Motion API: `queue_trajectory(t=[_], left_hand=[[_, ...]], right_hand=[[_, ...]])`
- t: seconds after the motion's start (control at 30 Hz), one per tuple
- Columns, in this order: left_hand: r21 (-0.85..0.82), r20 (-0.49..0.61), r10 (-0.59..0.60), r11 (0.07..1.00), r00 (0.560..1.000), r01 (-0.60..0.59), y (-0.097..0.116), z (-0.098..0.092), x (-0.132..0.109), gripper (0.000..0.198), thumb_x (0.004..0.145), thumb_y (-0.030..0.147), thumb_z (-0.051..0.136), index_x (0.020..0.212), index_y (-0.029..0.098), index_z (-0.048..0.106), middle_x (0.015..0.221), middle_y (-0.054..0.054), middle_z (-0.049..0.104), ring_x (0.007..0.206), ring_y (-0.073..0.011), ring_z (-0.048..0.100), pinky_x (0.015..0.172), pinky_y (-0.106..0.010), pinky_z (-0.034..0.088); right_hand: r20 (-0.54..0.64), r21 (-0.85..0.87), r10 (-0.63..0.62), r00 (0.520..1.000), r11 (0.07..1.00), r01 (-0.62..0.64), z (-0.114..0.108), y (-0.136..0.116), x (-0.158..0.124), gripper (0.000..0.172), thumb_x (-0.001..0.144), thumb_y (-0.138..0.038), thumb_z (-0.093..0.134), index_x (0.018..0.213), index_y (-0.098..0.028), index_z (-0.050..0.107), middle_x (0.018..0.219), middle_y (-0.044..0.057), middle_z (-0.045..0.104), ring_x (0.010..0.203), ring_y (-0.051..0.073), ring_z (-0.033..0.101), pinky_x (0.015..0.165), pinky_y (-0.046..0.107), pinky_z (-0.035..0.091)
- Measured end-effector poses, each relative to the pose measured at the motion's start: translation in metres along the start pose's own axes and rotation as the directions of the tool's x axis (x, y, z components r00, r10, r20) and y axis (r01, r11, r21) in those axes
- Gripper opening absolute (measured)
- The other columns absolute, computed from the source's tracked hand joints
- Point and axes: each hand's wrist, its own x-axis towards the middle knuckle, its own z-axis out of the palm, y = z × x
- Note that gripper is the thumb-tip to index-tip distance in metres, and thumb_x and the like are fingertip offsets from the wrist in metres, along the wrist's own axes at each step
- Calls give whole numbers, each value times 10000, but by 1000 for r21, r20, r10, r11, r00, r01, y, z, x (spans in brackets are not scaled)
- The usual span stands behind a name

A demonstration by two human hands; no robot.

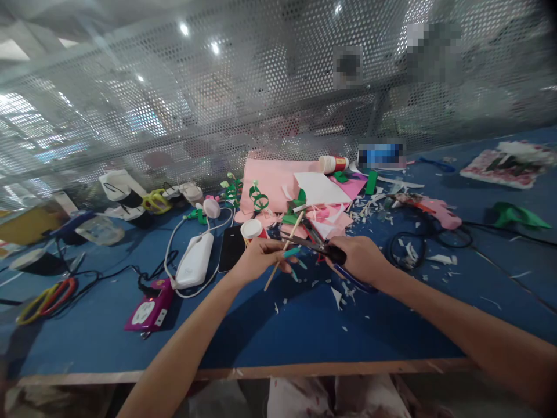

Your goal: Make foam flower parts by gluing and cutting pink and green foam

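Observation:
My left hand (pixel 261 258) is closed around a thin wooden stick (pixel 273 275), which slants up to the right past the fingers. Teal tips, which look like long nails, show at its fingertips. In my right hand (pixel 363 261) are dark scissors (pixel 324 247) with blue handle loops, their blades pointing left. The blades reach the stick just above my left fingers; whether they touch it I cannot tell. Behind my left hand stands a white and red paper cup (pixel 253 230). Green and pink paper scraps (pixel 331 215) lie just beyond the scissors.
Pink sheets (pixel 274 174) and a white sheet (pixel 319 188) lie toward the perforated metal screen (pixel 261 104). A white power bank (pixel 194 260), black phone (pixel 231 249) and purple box (pixel 152 305) are left. A pink glue gun (pixel 439 213) with black cable lies right, among paper bits.

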Motion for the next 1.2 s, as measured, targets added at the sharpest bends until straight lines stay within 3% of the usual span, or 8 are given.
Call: queue_trajectory(t=[0.13, 0.2, 0.27, 0.33, 0.5, 0.6, 0.93, 1.2], left_hand=[[246, -279, 105, 969, 955, -34, -4, 8, -5, 234, 675, 284, 690, 826, 110, 728, 703, -74, 719, 541, -166, 644, 548, -282, 539], [512, -434, 312, 857, 845, -54, -5, 13, -8, 168, 705, 247, 654, 809, 149, 741, 711, -57, 727, 631, -186, 665, 611, -284, 538], [691, -455, 508, 720, 731, -70, -7, 15, -11, 142, 721, 222, 631, 795, 182, 746, 749, -52, 735, 695, -195, 677, 672, -287, 533], [735, -428, 567, 671, 704, -94, -7, 15, -11, 135, 721, 208, 631, 791, 191, 744, 779, -50, 737, 719, -195, 681, 700, -285, 530], [362, -281, 279, 917, 918, -168, -3, 10, -3, 247, 715, 286, 653, 904, 138, 713, 843, -64, 730, 773, -205, 683, 708, -302, 556], [134, -155, 142, 983, 978, -122, -3, 6, 1, 326, 723, 335, 646, 979, 139, 690, 880, -68, 723, 726, -202, 691, 700, -327, 569], [102, -226, 88, 993, 970, -67, -6, 9, 1, 247, 650, 244, 700, 861, 116, 709, 678, -45, 699, 536, -142, 644, 566, -252, 549], [162, -228, 128, 982, 965, -92, -6, 16, -3, 254, 659, 214, 669, 887, 119, 729, 742, -72, 714, 498, -112, 599, 502, -227, 520]], right_hand=[[-22, -136, 61, 998, 989, -63, 5, -8, -4, 168, 760, -298, 512, 772, -169, 618, 711, 77, 692, 622, 200, 627, 546, 261, 344], [-36, -150, 120, 992, 981, -124, 8, -16, -7, 172, 763, -307, 518, 783, -172, 621, 719, 76, 696, 626, 207, 633, 545, 266, 343], [-28, -115, 144, 989, 982, -147, 9, -23, -9, 170, 762, -313, 517, 770, -178, 620, 688, 64, 693, 593, 200, 628, 540, 266, 343], [-20, -74, 144, 989, 987, -145, 9, -26, -9, 173, 765, -314, 510, 745, -177, 615, 661, 63, 686, 583, 195, 625, 545, 263, 350], [-38, -46, 79, 996, 996, -80, 5, -10, -4, 164, 752, -306, 519, 717, -172, 608, 669, 65, 682, 598, 190, 622, 557, 255, 356], [-60, -68, 41, 997, 997, -45, 5, 2, -2, 167, 753, -315, 523, 723, -172, 603, 677, 64, 679, 602, 190, 620, 546, 254, 343], [-93, -136, -2, 996, 991, -10, 6, 8, 2, 187, 776, -327, 514, 782, -166, 609, 712, 73, 678, 619, 194, 620, 554, 262, 365], [-145, -173, -38, 989, 985, 13, 3, 5, 1, 212, 772, -329, 517, 833, -152, 617, 771, 93, 682, 709, 220, 637, 601, 278, 418]])
